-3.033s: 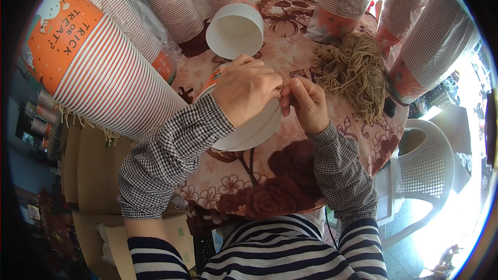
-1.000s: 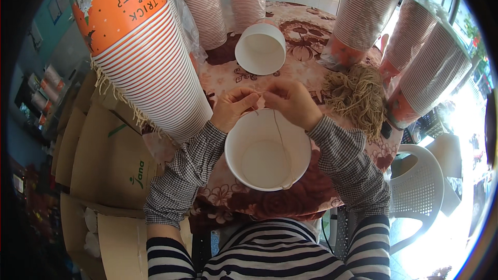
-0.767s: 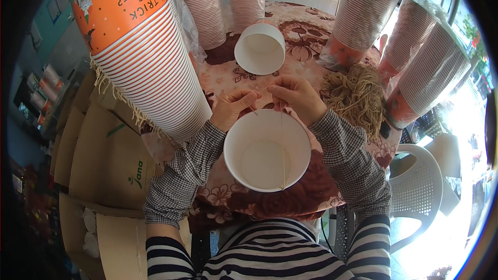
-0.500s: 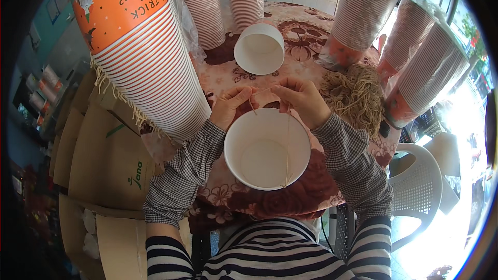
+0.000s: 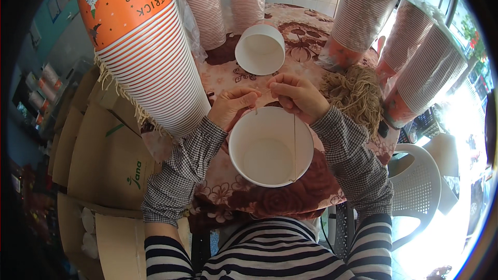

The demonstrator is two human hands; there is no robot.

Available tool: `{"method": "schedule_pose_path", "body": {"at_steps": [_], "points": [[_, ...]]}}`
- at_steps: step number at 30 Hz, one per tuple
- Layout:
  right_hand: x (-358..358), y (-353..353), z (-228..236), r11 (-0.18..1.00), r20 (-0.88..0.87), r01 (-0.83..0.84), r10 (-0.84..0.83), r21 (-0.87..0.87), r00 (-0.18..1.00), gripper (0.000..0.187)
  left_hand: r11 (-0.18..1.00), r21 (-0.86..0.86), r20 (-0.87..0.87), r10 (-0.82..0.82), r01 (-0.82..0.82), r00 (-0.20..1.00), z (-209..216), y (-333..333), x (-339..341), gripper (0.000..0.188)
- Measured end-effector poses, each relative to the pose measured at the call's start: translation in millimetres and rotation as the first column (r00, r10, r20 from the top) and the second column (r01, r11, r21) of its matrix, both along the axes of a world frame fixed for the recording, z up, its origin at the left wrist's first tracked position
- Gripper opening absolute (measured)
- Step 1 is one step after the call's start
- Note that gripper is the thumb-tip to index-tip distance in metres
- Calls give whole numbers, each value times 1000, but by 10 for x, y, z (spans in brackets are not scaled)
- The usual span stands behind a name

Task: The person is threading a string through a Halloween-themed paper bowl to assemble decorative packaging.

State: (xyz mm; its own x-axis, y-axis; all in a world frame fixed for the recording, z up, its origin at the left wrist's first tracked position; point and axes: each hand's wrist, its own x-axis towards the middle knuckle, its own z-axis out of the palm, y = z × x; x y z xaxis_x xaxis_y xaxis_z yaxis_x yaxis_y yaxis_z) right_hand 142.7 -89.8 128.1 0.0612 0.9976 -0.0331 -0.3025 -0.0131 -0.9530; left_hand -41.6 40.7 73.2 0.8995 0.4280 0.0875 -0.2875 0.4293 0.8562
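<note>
In front of me a white paper bucket (image 5: 267, 158) stands on the table with its mouth facing up. A thin tan string (image 5: 295, 145) hangs from my right hand (image 5: 300, 96) across the mouth and reaches the near right part of the rim. My right thumb and fingertips pinch this string above the far rim. Opposite it, my left hand (image 5: 232, 107) pinches a short piece of string whose end dangles by the rim. The fingertips of the two hands are slightly apart. A bundle of tan strings (image 5: 358, 96) lies right of my right hand.
A tall stack of orange-printed paper buckets (image 5: 150, 62) leans at the left. Another white bucket (image 5: 259, 54) lies tipped beyond my hands. Wrapped bucket stacks (image 5: 428, 72) stand at the back and right. Cardboard boxes (image 5: 106, 161) are at the left, a plastic chair (image 5: 415, 197) at the right.
My hands have drawn slightly apart at the fingertips, and the right one has turned. The bucket has shifted a little to the right.
</note>
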Motion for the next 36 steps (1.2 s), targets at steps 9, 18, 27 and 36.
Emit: {"method": "schedule_pose_path", "body": {"at_steps": [9, 18, 27, 36], "points": [[-140, 33, 152, 991, 110, 24, -39, 135, 993, 12, 723, 675, -63, 257, -148, 964, 171, -167, -24, 15], [-212, 92, -83, 942, 646, 80, -284, 326, 708, 21, 644, 683, 3, 468, -344, 884, 217, -302, 17, 34], [-353, 71, 63, 896, 705, 125, -415, 425, 576, 18, 600, 754, -36, 445, -268, 895, 209, -265, 33, 41], [-286, 43, 14, 933, 746, 152, -353, 326, 564, 21, 847, 434, -91, 380, -306, 921, 188, -224, -18, 31]]}}
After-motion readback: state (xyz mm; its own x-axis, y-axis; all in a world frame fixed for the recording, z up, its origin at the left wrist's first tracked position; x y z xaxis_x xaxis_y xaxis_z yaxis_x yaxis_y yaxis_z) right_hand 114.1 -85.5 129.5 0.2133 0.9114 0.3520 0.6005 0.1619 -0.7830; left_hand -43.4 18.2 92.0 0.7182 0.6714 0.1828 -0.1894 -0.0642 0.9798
